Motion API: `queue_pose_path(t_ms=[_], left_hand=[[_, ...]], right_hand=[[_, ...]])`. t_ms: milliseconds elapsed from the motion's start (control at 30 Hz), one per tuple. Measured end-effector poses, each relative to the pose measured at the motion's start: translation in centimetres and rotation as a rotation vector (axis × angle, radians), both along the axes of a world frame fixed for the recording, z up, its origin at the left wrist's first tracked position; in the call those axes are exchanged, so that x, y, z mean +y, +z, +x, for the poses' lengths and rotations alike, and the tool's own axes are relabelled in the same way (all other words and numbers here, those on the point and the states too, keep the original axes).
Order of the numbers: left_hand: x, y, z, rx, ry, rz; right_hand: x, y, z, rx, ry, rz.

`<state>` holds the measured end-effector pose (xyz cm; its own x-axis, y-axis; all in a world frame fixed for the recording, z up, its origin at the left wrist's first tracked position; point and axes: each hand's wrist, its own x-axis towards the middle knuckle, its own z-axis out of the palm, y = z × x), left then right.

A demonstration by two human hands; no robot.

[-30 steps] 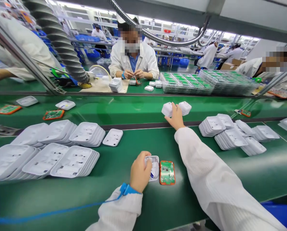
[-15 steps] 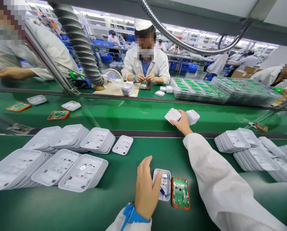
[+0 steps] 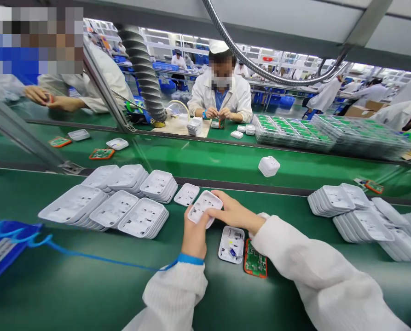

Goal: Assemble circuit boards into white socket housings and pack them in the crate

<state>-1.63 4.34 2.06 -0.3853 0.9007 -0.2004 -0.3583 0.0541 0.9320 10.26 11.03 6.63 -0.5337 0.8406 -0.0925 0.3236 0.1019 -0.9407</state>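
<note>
Between both hands I hold white plastic housing shells [image 3: 205,205], inner side up; how many are in the grip I cannot tell. My left hand [image 3: 195,234] is closed around the near left edge, a blue strap at its wrist. On the far right edge, my right hand [image 3: 234,211] is closed too. Just beyond lies a single white shell [image 3: 186,195] on the green bench. Below my right forearm, an open shell [image 3: 231,246] with a small blue part and wires lies beside a green circuit board [image 3: 255,259] in an orange frame, partly under the sleeve.
Nested white shells stand in stacks at left [image 3: 143,218] and right [image 3: 367,225]. A small shell pile [image 3: 269,166] sits on the green conveyor [image 3: 205,158]. A blue cord [image 3: 105,259] runs left from my wrist. A co-worker [image 3: 222,92] sits opposite, near clear trays of boards [image 3: 291,133].
My right hand has come back from the conveyor with white shells, leaving a small pile there. My left hand has moved up and closed on them. The view has shifted left.
</note>
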Motion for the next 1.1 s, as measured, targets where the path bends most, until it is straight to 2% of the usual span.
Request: queue_pose_path(t_ms=[67, 167, 233, 300, 400, 500, 567, 633, 700, 767, 833, 900, 967, 1000, 1100], left_hand=[[1.0, 0.7, -0.9, -0.009, 0.012, 0.022], [2.2, 1.6, -2.8, 0.039, 0.042, 0.054], [2.7, 1.8, -3.8, 0.048, 0.075, 0.053], [3.0, 1.6, -4.3, 0.069, 0.101, 0.013], [3.0, 1.3, -4.6, 0.168, 0.116, -0.064], [2.8, 1.2, -4.7, 0.229, 0.122, -0.082], [2.6, 1.2, -4.7, 0.231, 0.129, -0.063], [2.5, 0.9, -4.8, 0.225, 0.144, -0.038], [2.2, 0.3, -4.8, 0.219, 0.183, -0.032], [1.6, -0.4, -4.5, 0.23, 0.247, -0.04], [0.7, -0.8, -4.0, 0.27, 0.3, -0.023], [-0.3, -0.7, -3.3, 0.325, 0.286, 0.009], [-1.1, -0.1, -2.5, 0.368, 0.226, 0.021], [-1.3, 0.2, -2.2, 0.382, 0.193, 0.018], [-1.7, 1.1, -1.8, 0.4, 0.122, 0.008]], right_hand=[[1.6, -0.1, -2.4, -0.007, -0.032, 0.002], [4.0, 0.0, -5.7, 0.056, -0.038, -0.206], [5.2, 0.1, -7.2, 0.049, -0.058, -0.233], [6.1, 0.1, -8.2, -0.031, -0.087, -0.166], [6.8, -0.3, -9.1, -0.224, -0.117, 0.03], [6.9, -0.9, -9.8, -0.383, -0.083, 0.202], [6.8, -1.2, -10.3, -0.456, -0.066, 0.26], [6.7, -1.2, -10.2, -0.463, -0.062, 0.244], [7.1, -0.8, -9.2, -0.405, -0.076, 0.248], [8.2, -0.1, -6.8, -0.363, -0.16, 0.398], [10.1, 0.4, -3.3, -0.385, -0.346, 0.641], [12.3, 0.1, 0.7, -0.471, -0.573, 0.791], [14.2, -1.2, 4.3, -0.597, -0.746, 0.753], [15.0, -2.2, 5.8, -0.643, -0.779, 0.719], [16.3, -5.5, 8.3, -0.667, -0.714, 0.678]])
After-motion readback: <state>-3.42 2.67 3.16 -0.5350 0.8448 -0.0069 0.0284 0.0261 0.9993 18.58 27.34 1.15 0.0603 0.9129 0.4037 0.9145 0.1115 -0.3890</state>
